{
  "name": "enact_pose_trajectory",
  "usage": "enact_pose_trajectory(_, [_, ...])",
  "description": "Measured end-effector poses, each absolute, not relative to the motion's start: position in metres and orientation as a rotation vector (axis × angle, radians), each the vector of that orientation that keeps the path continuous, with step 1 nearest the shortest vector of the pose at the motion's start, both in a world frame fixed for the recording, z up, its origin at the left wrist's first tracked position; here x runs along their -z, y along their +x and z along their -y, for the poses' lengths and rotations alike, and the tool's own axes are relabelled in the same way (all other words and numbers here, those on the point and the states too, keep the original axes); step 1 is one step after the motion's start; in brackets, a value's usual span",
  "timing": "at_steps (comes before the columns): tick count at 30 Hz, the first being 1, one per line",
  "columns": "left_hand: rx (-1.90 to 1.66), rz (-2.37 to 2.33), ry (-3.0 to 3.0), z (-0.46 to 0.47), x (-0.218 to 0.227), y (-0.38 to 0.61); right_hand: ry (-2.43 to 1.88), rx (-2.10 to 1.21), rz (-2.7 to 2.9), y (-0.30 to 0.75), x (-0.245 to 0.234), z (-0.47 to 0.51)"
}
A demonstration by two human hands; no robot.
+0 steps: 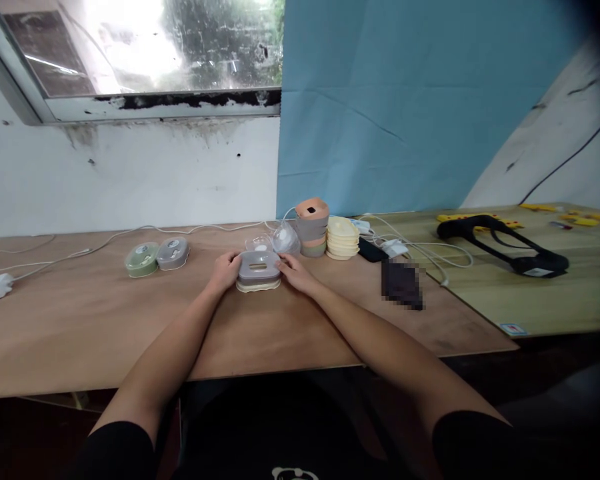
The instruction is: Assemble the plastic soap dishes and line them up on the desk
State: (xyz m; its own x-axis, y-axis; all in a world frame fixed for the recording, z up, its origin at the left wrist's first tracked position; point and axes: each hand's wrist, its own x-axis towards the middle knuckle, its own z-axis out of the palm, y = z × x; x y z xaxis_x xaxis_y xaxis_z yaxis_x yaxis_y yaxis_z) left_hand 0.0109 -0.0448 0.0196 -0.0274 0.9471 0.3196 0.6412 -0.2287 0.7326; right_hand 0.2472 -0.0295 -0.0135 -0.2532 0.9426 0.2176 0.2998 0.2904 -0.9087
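In front of me a small grey plastic box [259, 268] with rounded corners and a slot in its top rests on a cream, wavy-edged base [258, 287]. My left hand [227, 271] grips its left side with the fingers curled. On the opposite side, my right hand [295, 272] holds it with thumb and fingers. Clear plastic covers [285, 239] lie just behind the box. Right of them stands a tall stack of grey, orange and green plastic shells [313, 230], beside a pile of cream trays [343, 239].
A green box [141, 261] and a grey box [173, 254] with clear tops sit left on the brown tabletop [80, 327]. White cables [215, 229] run along the wall. Right are a dark pixelated item [403, 283], a white charger [394, 247] and a black strap-like frame [505, 250].
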Motion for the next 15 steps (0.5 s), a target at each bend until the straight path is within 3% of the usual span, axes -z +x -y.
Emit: enact_pose_trajectory(15, [-0.546, -1.762, 2.327, 0.038, -0.009, -0.003, -1.317, -0.623, 2.138, 0.246, -0.003, 0.040])
